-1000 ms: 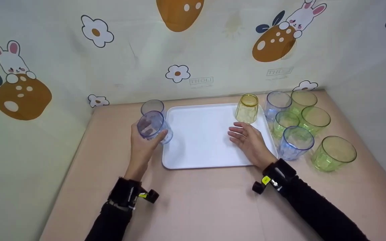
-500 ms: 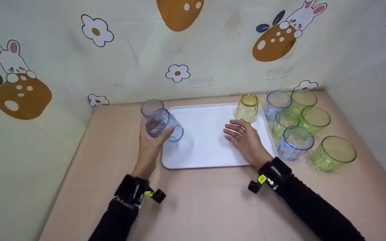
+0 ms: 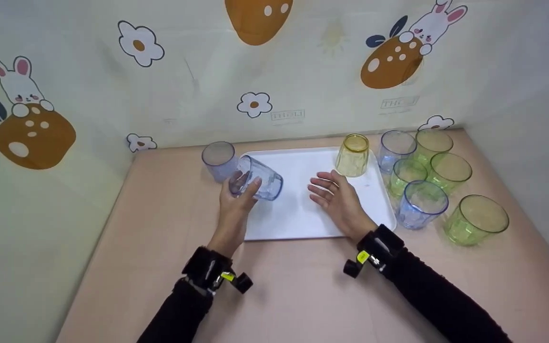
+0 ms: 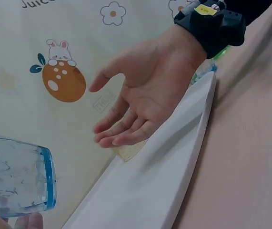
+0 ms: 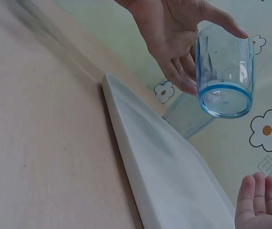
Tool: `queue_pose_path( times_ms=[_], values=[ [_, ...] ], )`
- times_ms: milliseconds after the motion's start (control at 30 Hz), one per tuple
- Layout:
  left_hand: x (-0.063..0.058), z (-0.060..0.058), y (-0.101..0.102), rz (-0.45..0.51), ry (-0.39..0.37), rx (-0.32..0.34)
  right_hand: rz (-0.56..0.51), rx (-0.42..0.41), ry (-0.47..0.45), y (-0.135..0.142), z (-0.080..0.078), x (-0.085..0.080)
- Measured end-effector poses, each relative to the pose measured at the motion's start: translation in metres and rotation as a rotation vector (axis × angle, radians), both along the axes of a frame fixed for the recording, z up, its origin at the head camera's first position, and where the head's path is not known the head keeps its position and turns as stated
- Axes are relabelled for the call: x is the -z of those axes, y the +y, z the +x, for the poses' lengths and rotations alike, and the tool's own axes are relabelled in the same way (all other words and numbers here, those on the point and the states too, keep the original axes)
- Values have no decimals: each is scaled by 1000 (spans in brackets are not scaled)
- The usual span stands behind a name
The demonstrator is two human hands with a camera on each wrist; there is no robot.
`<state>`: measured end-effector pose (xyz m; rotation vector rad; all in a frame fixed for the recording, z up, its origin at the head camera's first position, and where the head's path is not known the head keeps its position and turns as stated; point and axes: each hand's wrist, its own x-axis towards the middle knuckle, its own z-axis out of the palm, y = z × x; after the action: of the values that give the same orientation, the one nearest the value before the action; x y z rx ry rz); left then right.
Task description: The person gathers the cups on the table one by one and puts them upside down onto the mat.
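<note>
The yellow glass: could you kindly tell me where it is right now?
In the head view, the yellow glass sits at the far right corner of the white tray, just beyond the right hand, with a blue glass to its right.

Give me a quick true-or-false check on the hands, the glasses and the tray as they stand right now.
1. The left hand holds a blue glass. True.
2. The right hand grips a green glass. False: it holds nothing, its fingers extended.
3. A yellow glass stands on the white tray. True.
4. The held glass stands upright on the tray. False: it is tilted and held in the air.
5. Another glass stands at the tray's left side. True.
6. All the glasses right of the tray are green. False: two blue glasses stand among the green glasses.
</note>
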<state>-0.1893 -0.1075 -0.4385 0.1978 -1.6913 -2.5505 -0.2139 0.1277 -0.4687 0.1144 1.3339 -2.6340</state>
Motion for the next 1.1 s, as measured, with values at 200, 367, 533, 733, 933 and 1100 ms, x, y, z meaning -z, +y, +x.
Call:
queue_pose_path(
  times_ms=[200, 367, 533, 733, 933, 1100],
  values=[
    [2, 1, 13, 175, 24, 27, -10, -6, -15, -9, 1, 0],
    [3, 0, 20, 212, 27, 31, -22, -4, -16, -15, 1, 0],
    [3, -1, 25, 231, 11, 24, -37, -9, 8, -18, 1, 1],
    [1, -2, 33, 258, -1, 24, -33, -20, 54, -21, 2, 2],
    [0, -2, 42, 283, 11, 23, -28, -17, 86, -24, 3, 3],
    [1, -4, 45, 295, 23, 24, -57, 3, 110, -25, 3, 4]
  ],
)
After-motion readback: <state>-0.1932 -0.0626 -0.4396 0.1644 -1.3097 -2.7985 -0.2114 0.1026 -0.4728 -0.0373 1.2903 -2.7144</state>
